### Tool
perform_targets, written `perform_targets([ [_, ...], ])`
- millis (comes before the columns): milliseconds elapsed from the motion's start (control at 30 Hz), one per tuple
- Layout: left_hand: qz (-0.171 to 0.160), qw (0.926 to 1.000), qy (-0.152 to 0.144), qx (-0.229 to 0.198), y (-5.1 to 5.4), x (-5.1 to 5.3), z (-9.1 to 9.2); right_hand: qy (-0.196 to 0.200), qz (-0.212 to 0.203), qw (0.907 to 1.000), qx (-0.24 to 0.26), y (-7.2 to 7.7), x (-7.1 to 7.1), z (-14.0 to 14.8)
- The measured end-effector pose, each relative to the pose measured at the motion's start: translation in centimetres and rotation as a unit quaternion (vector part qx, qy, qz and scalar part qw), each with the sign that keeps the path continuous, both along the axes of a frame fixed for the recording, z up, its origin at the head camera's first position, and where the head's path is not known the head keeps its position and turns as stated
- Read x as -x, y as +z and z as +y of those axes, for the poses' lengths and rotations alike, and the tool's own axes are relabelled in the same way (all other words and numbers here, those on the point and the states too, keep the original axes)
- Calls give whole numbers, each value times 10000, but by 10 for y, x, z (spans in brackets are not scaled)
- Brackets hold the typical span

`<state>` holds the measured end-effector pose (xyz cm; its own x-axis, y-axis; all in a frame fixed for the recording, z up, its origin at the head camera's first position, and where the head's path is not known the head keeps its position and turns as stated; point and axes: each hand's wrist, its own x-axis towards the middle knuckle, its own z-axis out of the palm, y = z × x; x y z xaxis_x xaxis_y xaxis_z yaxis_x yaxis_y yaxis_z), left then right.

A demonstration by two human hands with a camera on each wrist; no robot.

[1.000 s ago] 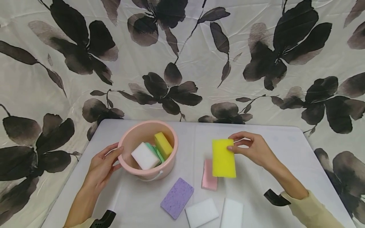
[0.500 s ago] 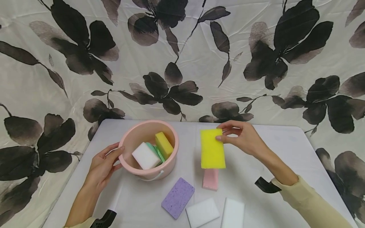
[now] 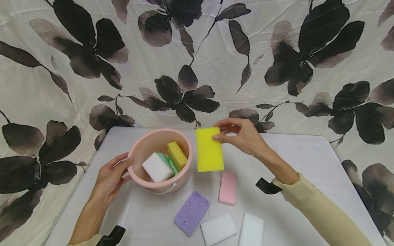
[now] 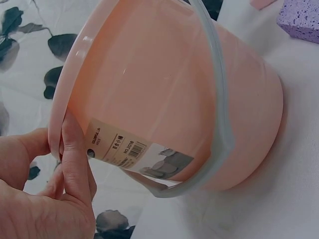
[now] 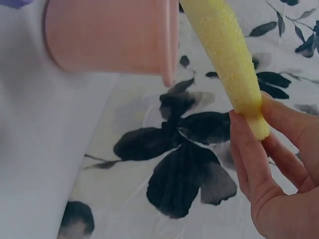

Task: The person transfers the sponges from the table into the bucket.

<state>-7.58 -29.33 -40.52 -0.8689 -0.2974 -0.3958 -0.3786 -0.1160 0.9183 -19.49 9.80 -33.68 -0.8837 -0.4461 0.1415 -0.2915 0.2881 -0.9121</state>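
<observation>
Head view: floral cloth (image 3: 227, 68) backs the white table (image 3: 307, 164) (yellow sponge (image 3: 209, 152) aloft).

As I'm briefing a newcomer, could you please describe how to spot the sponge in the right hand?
On the white table is a pink bucket. Right of it, the right hand holds the yellow sponge, brighter than the yellow one inside the bucket.

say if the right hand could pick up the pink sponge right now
Probably not, as the right hand pinches the bright yellow sponge; otherwise, nothing covers the pink sponge.
</observation>
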Motion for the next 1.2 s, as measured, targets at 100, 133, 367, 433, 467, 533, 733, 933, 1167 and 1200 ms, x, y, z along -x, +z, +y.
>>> perform_targets([
  [100, -25, 10000, 1, -11, 1, 0, 0, 131, 1, 9999, 99, 1, 3, -11],
  [133, -24, 10000, 5, -19, 2, 0, 0, 174, -8, 9998, 109, 1, 4, -15],
  [367, -65, 10000, -16, 60, 2, -1, 1, 285, 6, 9995, 119, 3, 9, -38],
  [433, -47, 10000, -30, 64, 2, -1, 0, 337, 15, 9993, 161, 4, 10, -46],
  [467, -40, 10000, -28, 53, 2, -1, 0, 371, 29, 9992, 164, 4, 10, -50],
  [533, -33, 10000, -32, 34, 2, -1, -2, 428, 58, 9989, 157, 5, 11, -58],
  [733, -99, 9999, 6, -81, 4, 0, -2, 400, 103, 9991, 77, 1, 14, -80],
  [933, -171, 9998, 29, -97, 4, 1, -1, 398, 165, 9990, -101, -8, 18, -101],
  [1167, -241, 9997, 6, -27, 2, 1, 0, 519, 223, 9977, -367, -17, 23, -118],
  [1200, -245, 9997, 6, -23, 2, 1, 0, 537, 228, 9974, -430, -18, 24, -120],
])
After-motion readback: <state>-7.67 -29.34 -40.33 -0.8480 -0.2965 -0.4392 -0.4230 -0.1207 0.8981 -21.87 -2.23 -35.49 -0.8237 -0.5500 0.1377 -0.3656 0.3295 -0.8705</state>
